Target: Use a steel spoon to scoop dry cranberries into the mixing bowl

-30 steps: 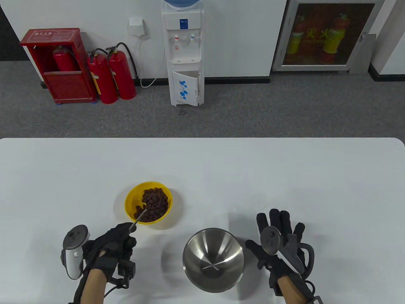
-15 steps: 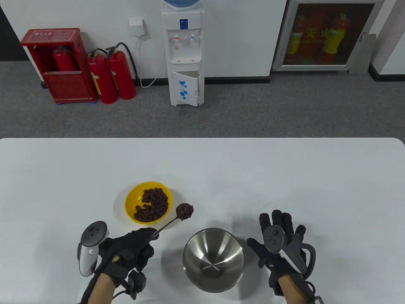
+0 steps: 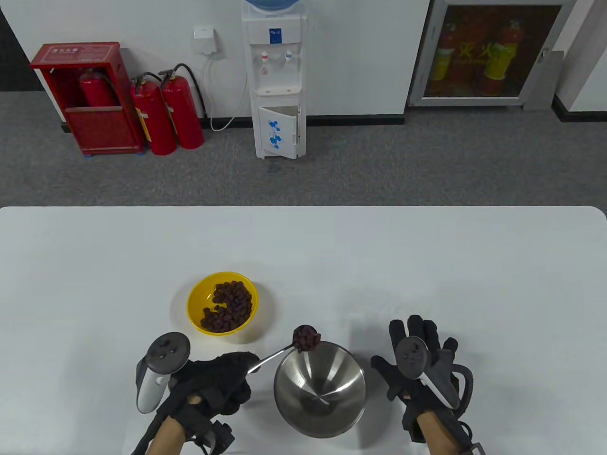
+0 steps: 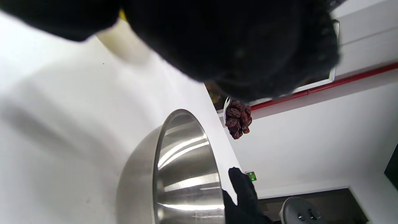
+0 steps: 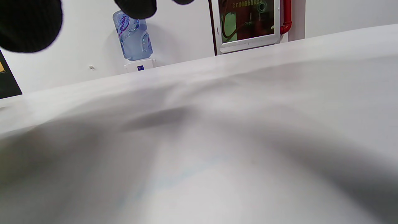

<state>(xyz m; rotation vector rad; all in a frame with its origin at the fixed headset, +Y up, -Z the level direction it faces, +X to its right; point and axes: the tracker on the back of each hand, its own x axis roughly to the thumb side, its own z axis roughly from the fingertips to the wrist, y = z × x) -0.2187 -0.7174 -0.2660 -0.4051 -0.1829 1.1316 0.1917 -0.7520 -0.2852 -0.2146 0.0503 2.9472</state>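
Your left hand [image 3: 218,379] grips the spoon [image 3: 280,351], cranberries [image 3: 306,337] heaped just right of it over the bowl [image 3: 319,388] rim; your right hand [image 3: 417,369] lies spread flat.

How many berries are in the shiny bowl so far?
None yet that I can see: the steel bowl looks empty. The left hand holds a spoon heaped with cranberries at the bowl's far rim, ready to tip. Plenty remain in the yellow bowl. The right hand lies flat on the table.
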